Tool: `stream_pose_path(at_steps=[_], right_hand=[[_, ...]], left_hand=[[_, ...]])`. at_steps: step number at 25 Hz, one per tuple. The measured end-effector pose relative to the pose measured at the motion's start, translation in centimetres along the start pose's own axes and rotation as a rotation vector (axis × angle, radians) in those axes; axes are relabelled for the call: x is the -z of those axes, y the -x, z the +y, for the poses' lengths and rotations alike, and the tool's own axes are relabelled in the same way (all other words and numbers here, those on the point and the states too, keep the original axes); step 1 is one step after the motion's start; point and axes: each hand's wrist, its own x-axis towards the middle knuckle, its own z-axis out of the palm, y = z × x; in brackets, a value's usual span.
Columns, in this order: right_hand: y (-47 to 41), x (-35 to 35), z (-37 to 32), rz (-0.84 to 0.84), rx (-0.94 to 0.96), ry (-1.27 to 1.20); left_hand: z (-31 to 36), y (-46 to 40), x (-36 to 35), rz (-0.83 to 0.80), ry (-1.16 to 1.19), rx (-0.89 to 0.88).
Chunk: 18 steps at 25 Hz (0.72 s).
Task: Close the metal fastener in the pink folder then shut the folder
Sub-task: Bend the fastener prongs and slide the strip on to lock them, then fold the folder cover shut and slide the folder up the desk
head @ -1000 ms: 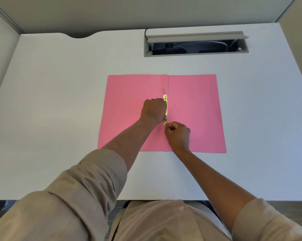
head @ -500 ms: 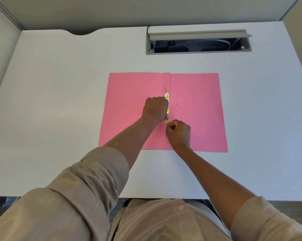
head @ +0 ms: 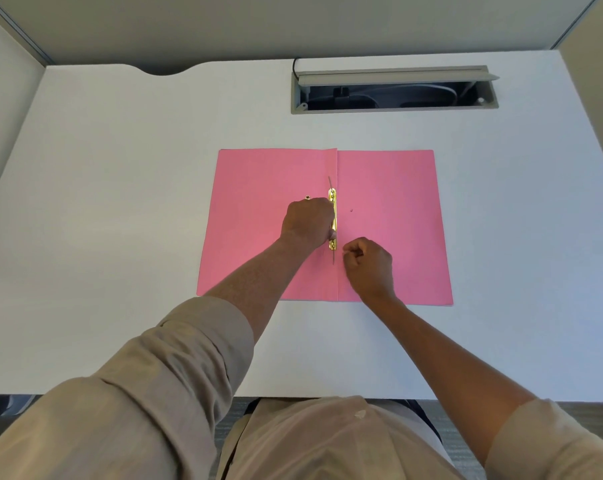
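A pink folder [head: 393, 216] lies open and flat on the white desk [head: 120, 202]. Along its centre fold runs a gold metal fastener [head: 332, 202]; one thin prong sticks out past its far end and another lies flat past its near end. My left hand [head: 307, 223] is curled over the left side of the fastener bar and presses on it with the thumb near the lower end. My right hand [head: 369, 265] rests as a loose fist on the right leaf, just right of the near prong and apart from it, holding nothing that I can see.
A grey cable tray [head: 395, 90] with a raised lid is set into the desk at the back right. Partition walls close the desk in at the left, back and right. The desk's front edge is near my body.
My right hand has come off the near end of the fastener and shifted right and toward me; the near prong now lies flat. My left hand stays on the bar.
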Motion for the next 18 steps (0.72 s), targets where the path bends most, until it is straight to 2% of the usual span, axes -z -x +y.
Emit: stream_pose_path(at_steps=[5,10,14,18], right_hand=[[-3.2,3.0,2.1,0.112,0.166,0.216],[-6.3,3.9,4.2,-0.043,0.159,0.629],[-6.9,3.8,5.6,-0.106,0.169,0.694],[-6.8,3.9,6.3,-0.083,0.214,0.715]], left_hand=[[0.0,0.5,-0.1,-0.02,0.055,-0.005],[-0.3,1.3,0.1,-0.029,0.106,-0.011],[-2.0,2.4,-0.2,-0.02,0.044,0.004],[-4.9,3.2,-0.7,0.024,0.027,0.088]])
